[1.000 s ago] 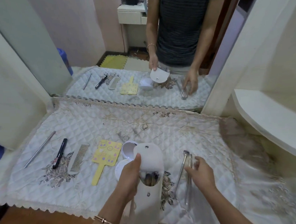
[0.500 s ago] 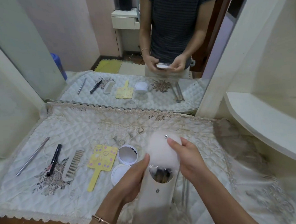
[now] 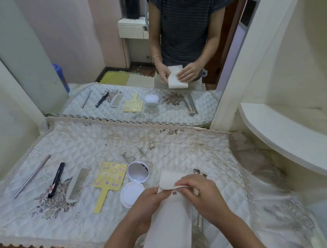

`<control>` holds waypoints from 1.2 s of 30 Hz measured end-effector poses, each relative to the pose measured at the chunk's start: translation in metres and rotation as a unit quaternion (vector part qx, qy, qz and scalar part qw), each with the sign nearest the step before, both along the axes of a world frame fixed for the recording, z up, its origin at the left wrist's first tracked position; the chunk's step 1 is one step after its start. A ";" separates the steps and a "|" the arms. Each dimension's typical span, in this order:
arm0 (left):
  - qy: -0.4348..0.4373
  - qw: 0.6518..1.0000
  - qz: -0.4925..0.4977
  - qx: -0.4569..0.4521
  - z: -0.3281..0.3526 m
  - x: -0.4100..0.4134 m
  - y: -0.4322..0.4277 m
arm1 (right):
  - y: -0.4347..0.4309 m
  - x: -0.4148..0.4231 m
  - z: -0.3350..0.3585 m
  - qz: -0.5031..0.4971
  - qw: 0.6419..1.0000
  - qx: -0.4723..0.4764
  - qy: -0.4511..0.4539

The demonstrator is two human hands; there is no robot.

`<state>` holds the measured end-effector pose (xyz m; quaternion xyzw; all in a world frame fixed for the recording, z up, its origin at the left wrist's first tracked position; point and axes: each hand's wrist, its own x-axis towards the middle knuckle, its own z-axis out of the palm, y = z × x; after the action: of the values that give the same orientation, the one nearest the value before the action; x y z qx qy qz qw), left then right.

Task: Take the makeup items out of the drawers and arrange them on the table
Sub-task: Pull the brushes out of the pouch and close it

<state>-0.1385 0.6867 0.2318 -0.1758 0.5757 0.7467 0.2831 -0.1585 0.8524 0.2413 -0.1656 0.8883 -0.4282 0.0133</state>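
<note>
I hold a long white pouch (image 3: 168,223) upright over the table's near edge. My left hand (image 3: 148,207) grips its left side below the snap. My right hand (image 3: 203,194) pinches the rounded flap, which is folded toward the snap; the brushes inside are hidden. On the quilted cloth lie, from left to right, a metal rod (image 3: 31,177), a black pen-like liner (image 3: 56,180), a white comb (image 3: 78,184), a yellow hand mirror (image 3: 108,181) and an open white compact (image 3: 135,180). A metal tool (image 3: 199,173) pokes out behind my right hand.
A large wall mirror (image 3: 135,58) stands at the back and reflects the table and a person. A curved white shelf (image 3: 286,135) juts out at the right. The lace-edged quilted cloth (image 3: 160,147) covers the tabletop.
The pouch's flap was up with brushes showing in its opening; my right hand left the metal tool, took the flap and folded it down over the opening.
</note>
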 end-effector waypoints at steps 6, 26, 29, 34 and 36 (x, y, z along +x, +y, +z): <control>-0.036 0.999 -0.002 0.026 0.002 0.002 -0.005 | -0.005 0.007 -0.008 0.001 0.999 0.015 0.049; 0.046 0.995 0.061 -0.056 0.004 0.009 0.010 | -0.008 0.029 -0.002 -0.144 0.969 -0.173 -0.099; 0.076 0.992 0.065 -0.079 0.006 0.009 0.017 | -0.009 0.027 -0.005 -0.150 0.872 -0.346 -0.312; 0.070 0.991 0.070 -0.085 0.000 0.015 0.015 | -0.005 0.025 -0.009 -0.109 0.852 -0.330 -0.392; 0.069 0.992 0.074 -0.081 -0.002 0.016 0.016 | -0.005 0.025 -0.013 -0.112 0.849 -0.333 -0.394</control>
<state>-0.1224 0.7026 0.2302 -0.1886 0.6381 0.7266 0.1711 -0.1336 0.8470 0.2283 0.1233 0.6249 -0.7265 0.2580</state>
